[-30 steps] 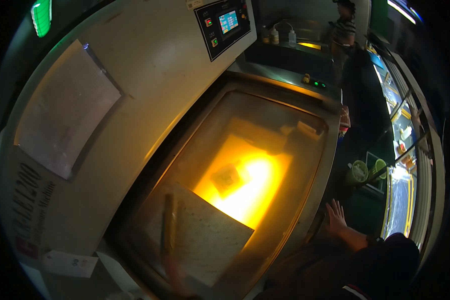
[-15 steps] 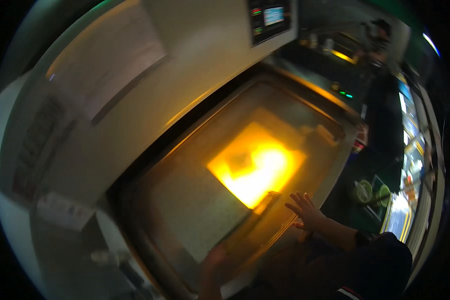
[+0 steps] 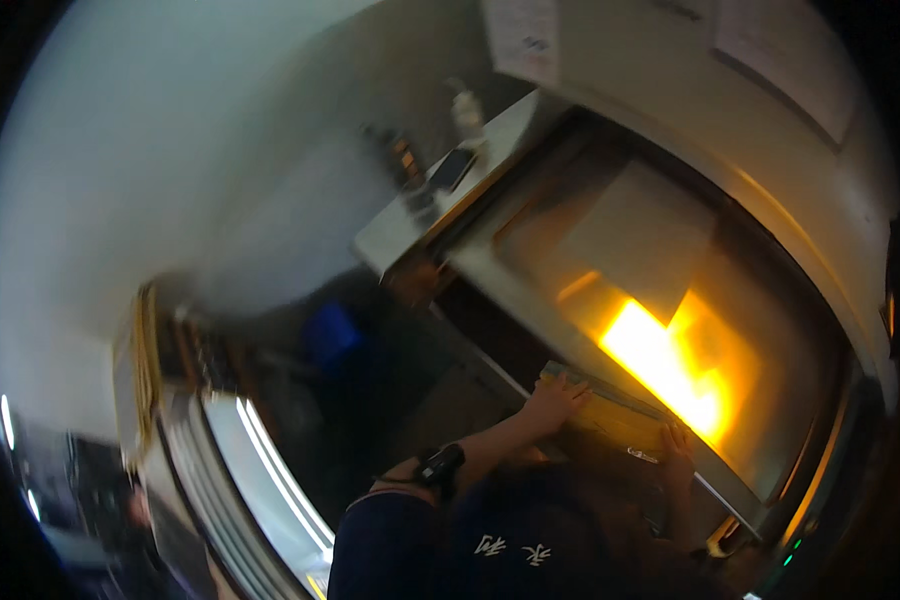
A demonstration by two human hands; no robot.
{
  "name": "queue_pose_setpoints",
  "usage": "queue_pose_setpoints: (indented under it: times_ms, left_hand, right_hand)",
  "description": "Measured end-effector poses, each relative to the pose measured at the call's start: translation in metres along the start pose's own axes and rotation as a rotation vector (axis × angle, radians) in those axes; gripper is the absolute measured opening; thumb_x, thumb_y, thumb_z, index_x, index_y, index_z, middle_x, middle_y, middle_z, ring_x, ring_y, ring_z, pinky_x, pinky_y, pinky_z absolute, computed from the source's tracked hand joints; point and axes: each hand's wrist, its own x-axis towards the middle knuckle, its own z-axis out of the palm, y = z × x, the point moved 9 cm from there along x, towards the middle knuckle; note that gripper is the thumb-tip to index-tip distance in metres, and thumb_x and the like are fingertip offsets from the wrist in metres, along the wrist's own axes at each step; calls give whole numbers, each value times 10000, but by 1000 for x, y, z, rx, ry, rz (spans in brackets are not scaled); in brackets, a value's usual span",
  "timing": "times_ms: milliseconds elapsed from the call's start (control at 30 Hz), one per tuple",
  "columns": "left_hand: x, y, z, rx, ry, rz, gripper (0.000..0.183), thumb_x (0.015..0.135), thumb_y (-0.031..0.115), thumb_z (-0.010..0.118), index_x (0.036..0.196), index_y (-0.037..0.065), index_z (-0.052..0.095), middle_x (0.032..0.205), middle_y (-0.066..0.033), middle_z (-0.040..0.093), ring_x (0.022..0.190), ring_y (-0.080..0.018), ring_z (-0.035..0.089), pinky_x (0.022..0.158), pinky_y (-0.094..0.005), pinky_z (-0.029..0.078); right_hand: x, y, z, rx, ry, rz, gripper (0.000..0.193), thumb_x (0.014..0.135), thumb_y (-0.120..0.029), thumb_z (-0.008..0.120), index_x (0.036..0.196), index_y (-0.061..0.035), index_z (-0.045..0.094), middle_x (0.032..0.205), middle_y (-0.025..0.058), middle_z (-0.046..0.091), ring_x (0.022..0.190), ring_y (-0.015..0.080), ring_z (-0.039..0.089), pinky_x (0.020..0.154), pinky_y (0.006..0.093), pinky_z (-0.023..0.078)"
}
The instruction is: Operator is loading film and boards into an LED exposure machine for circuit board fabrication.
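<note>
In front of the machine's glowing bed, my two hands are at opposite ends of a flat yellowish-brown board [image 3: 610, 428] that lies tilted close to my body. My left hand [image 3: 558, 402] has its fingers bent over the board's left end. At the right end is my right hand [image 3: 678, 452], its fingers on the board's edge; its thumb is hidden. A pale rectangular panel [image 3: 635, 225] rests on the bed, with a bright yellow-orange glow [image 3: 665, 365] beside it. The bed's metal frame [image 3: 735, 490] runs just beyond the board.
A white ledge [image 3: 385, 240] at the bed's left carries a dark phone [image 3: 453, 168], a white bottle [image 3: 466, 112] and a dark bottle [image 3: 407, 165]. A blue container [image 3: 332, 335] stands low behind my left arm. Bright strip lights [image 3: 270, 470] show at the lower left.
My view has swung left, so the bed now appears farther right. My right hand was spread open above the bed's front edge; both hands are now at the board.
</note>
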Motion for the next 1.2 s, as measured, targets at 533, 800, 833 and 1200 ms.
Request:
queue_pose_setpoints:
  times_ms: [533,800,833,1200]
  left_hand:
    - [-164,42,185,-431,-409,-462,708,888,337,646,1517,153,380,1565,-88,388,1380,-331,448,1089,-572,385]
    - [-140,32,224,-442,-378,-180,695,915,351,622,1506,74,385,1534,-163,416,1397,-328,419,1148,-417,350]
    - [-135,27,217,-475,-337,-152,680,937,349,607,1507,57,379,1539,-176,406,1407,-335,406,1159,-421,333]
    - [-168,-100,203,-598,-265,-256,715,920,430,623,1526,136,385,1549,-153,407,1421,-334,395,1158,-443,331]
  right_hand:
    - [-165,254,221,-120,50,408,472,830,-53,612,1299,-102,627,1401,125,569,1370,360,454,1043,460,457]
    - [-36,201,197,217,-45,277,511,856,-277,683,1315,-75,582,1373,194,563,1316,407,471,1110,499,362]
    - [-6,200,192,153,148,129,607,853,-335,697,1384,-93,529,1403,195,524,1314,394,461,1102,514,362]
    - [68,-6,18,211,360,-8,443,808,-250,740,1198,-76,623,1211,136,635,1156,332,582,1000,475,449]
